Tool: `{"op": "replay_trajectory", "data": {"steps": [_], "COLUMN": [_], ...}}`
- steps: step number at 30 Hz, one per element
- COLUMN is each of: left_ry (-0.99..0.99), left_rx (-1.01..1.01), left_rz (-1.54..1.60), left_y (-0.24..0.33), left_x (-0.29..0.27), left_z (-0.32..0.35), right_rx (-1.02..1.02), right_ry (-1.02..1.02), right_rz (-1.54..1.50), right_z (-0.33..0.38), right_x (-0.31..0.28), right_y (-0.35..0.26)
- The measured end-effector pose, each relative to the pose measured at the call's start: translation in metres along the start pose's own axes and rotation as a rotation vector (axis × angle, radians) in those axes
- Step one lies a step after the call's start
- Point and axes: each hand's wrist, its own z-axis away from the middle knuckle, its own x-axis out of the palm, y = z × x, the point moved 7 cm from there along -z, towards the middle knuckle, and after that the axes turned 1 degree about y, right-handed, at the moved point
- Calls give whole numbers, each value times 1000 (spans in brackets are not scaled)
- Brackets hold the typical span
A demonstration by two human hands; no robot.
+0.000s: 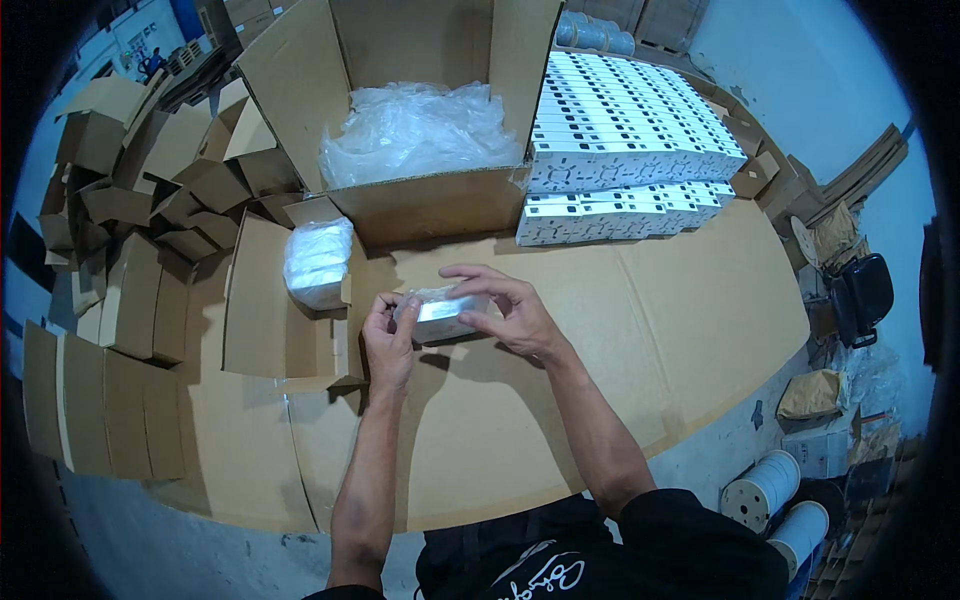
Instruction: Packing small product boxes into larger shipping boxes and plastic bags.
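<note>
A small pale box in shiny clear plastic wrap (pixel 441 311) is held just above the cardboard-covered table, in front of me. My left hand (pixel 389 342) grips its left end, thumb on the near side. At the right end, my right hand (pixel 514 312) has its thumb against the box and its fingers arched over the top. What kind of thing the wrap encloses cannot be made out. Left of my hands stands an open cardboard carton (pixel 262 305), with several similar plastic-wrapped pieces (pixel 320 262) stacked in its far part.
Behind my hands, a large open carton (pixel 440 208) holds crumpled clear plastic bags (pixel 420 130). Stacked white printed boxes (pixel 630 165) stand at the back right. Opened brown cartons (pixel 130 300) pile up on the left. Cable spools (pixel 762 490) lie on the floor at right.
</note>
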Motion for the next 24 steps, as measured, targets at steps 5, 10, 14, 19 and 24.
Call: {"op": "replay_trajectory", "data": {"steps": [5, 10, 14, 19, 24], "left_ry": [-6, 60, 107, -149, -140], "left_rx": [2, 156, 775, 879, 653], "left_rz": [8, -62, -556, -988, -787], "left_y": [2, 26, 75, 79, 66], "left_x": [-2, 11, 18, 49, 36], "left_z": [0, 5, 28, 40, 27], "right_rx": [283, 234, 219, 305, 324], "right_ry": [-140, -106, -90, -118, -110], "right_rz": [278, 272, 241, 251, 286], "right_z": [4, 3, 3, 3, 2], "right_x": [10, 8, 7, 4, 1], "right_y": [10, 13, 14, 15, 8]}}
